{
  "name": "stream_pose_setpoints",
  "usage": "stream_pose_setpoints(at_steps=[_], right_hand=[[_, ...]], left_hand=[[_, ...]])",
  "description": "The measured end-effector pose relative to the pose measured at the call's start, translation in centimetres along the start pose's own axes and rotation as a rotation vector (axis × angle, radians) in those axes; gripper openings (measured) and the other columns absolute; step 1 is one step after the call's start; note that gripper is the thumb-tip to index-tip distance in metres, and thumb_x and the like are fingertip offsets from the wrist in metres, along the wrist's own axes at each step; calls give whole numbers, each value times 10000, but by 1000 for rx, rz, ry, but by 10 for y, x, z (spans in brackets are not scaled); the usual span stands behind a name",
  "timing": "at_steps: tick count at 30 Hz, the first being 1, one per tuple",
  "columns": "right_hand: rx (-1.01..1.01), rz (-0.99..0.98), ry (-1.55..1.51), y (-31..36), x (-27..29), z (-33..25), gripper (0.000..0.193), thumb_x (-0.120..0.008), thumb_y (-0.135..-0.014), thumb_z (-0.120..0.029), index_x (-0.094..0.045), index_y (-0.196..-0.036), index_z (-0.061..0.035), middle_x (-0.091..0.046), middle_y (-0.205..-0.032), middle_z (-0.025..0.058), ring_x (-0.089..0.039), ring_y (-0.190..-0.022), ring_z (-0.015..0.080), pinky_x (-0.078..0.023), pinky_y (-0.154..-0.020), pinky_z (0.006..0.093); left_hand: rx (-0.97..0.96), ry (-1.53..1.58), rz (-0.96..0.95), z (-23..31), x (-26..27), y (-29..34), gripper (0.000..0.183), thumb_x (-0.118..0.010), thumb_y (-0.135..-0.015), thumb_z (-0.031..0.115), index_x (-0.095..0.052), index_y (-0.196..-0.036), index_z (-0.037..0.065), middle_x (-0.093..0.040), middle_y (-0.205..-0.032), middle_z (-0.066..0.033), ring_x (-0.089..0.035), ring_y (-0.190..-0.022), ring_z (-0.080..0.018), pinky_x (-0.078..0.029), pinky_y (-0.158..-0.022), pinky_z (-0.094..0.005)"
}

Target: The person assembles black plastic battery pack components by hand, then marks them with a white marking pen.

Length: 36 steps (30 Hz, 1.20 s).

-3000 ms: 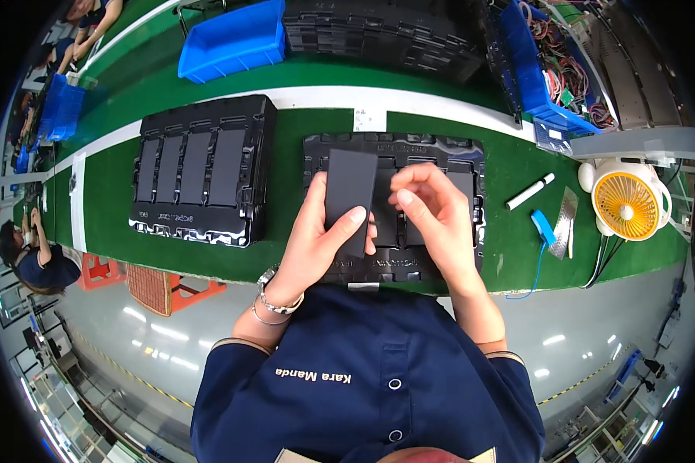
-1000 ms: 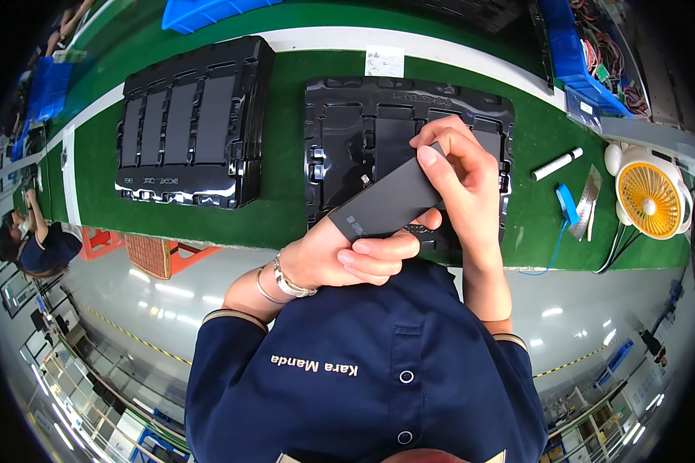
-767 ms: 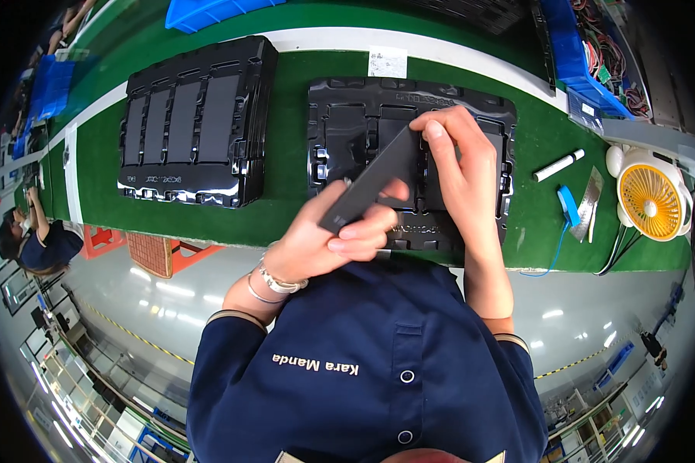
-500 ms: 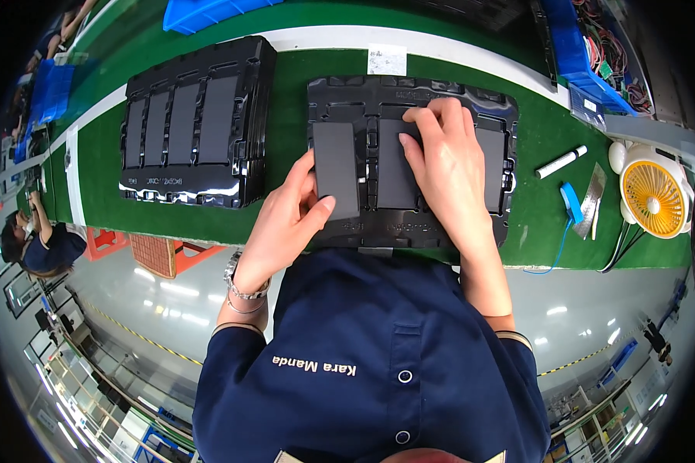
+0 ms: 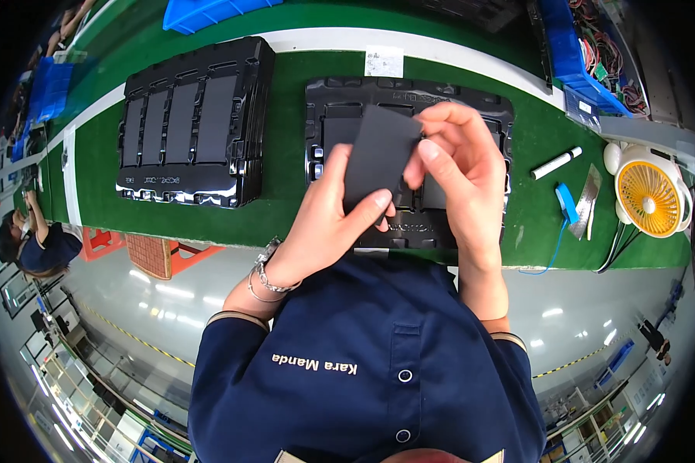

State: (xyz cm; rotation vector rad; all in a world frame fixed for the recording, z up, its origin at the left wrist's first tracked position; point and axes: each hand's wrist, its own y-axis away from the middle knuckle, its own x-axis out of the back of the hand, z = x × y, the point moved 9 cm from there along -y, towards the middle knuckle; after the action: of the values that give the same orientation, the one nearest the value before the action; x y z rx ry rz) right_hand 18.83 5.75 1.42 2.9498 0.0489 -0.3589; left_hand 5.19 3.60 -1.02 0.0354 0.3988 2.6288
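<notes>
A thin dark grey rectangular panel [image 5: 380, 154] is tilted above the nearer black plastic tray [image 5: 340, 86]. My left hand [image 5: 336, 208] is closed on its lower part, thumb across the front face and fingers reaching behind. At the panel's upper right edge, my right hand [image 5: 463, 158] curls with thumb and fingertips at the corner; the exact contact is partly hidden. Under both hands, the tray has long slots, with dark panels partly visible in some of them.
To the left stands a stack of black trays [image 5: 189, 123] holding several dark panels. On the right lie a white marker [image 5: 556, 163], a blue strap [image 5: 568, 202], a metal ruler [image 5: 587, 202] and a yellow-and-white fan [image 5: 647, 199]. Blue bins [image 5: 591, 65] stand beyond.
My left hand has lifted the panel and moved it right, tilting it. My right hand has come off the tray and turned toward the panel's upper right edge.
</notes>
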Motion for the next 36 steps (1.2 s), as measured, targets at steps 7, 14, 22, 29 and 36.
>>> stream_pose_setpoints(at_steps=[7, 14, 22, 29, 36], right_hand=[[-45, -63, 0, 14, -4, 17, 107, -586, -956, -39, -581, -1036, 33, -638, -903, 63, -639, -789, 116, -530, -745, 269], [-64, -105, -132, 16, -12, 19, 85, -568, -967, -22, -568, -1004, 54, -624, -885, 83, -632, -757, 133, -543, -733, 286], [-43, -71, -35, 17, -9, 20, 86, -594, -957, -36, -590, -977, 48, -623, -877, 52, -627, -792, 106, -535, -740, 261], [-19, -34, 114, 16, -5, 20, 79, -613, -945, -45, -611, -937, 34, -621, -860, 34, -651, -801, 98, -532, -737, 246], [-39, -13, 124, 14, -2, 23, 74, -622, -936, -47, -616, -935, 27, -617, -889, 38, -654, -831, 110, -526, -744, 254]], left_hand=[[-42, 309, 112, 6, 9, -7, 400, -593, -924, 22, -369, -1256, 29, -628, -871, -71, -641, -674, -115, -490, -571, -223], [-79, 318, 118, 12, 6, -8, 425, -607, -901, -17, -363, -1248, 18, -593, -940, -76, -637, -750, -119, -546, -612, -245], [-102, 246, 187, 15, 7, -6, 437, -607, -875, -51, -360, -1229, 13, -569, -981, -79, -632, -828, -109, -585, -641, -250], [-166, -83, 300, 15, 14, -2, 495, -682, -834, 16, -381, -1227, -3, -625, -986, -136, -679, -844, -194, -562, -668, -340], [-269, -276, 350, 23, 15, 0, 478, -680, -850, 39, -394, -1232, -1, -656, -941, -142, -695, -734, -225, -552, -653, -325]])
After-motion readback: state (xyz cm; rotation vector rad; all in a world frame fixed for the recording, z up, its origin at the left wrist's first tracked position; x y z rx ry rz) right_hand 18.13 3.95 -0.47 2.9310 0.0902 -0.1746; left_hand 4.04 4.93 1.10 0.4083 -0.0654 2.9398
